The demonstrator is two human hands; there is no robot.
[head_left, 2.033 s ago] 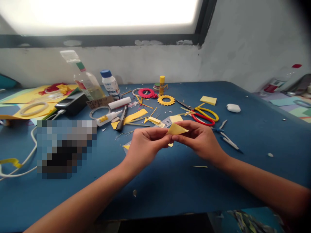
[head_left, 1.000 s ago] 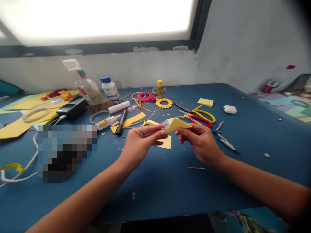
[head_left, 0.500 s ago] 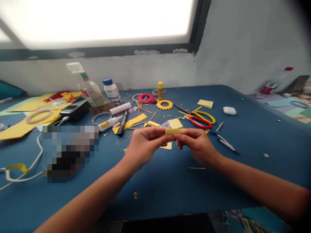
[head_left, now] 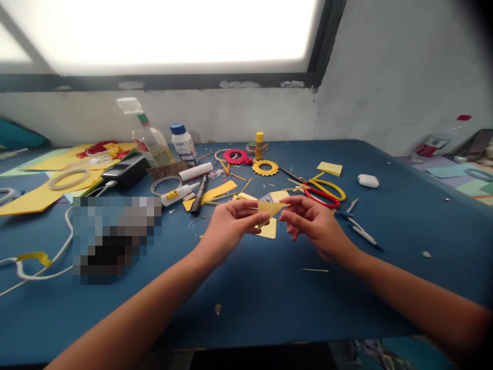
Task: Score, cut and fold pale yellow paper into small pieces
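Observation:
Between thumb and fingers, my left hand (head_left: 235, 222) pinches a small folded yellow paper (head_left: 268, 208), roughly triangular, held above the blue table. My right hand (head_left: 313, 222) is just right of it, thumb and fingers apart, with the index fingertip close to the paper's right corner; whether it touches cannot be made out. Beneath the hands lies a pale yellow paper square (head_left: 268, 228). Behind them are more yellow pieces and scissors (head_left: 321, 198) with red and yellow handles.
A yellow scalloped ring (head_left: 265, 167), a red ring (head_left: 235, 156) and a glue stick (head_left: 259, 146) are at the back. Left are a black marker (head_left: 199, 195), a glue tube (head_left: 179, 193) and bottles. A compass (head_left: 364, 231) and white case (head_left: 368, 181) are right.
The thumb and fingers of my right hand have parted and moved off the paper. The paper now shows a triangular face instead of a narrow strip. The view has shifted slightly.

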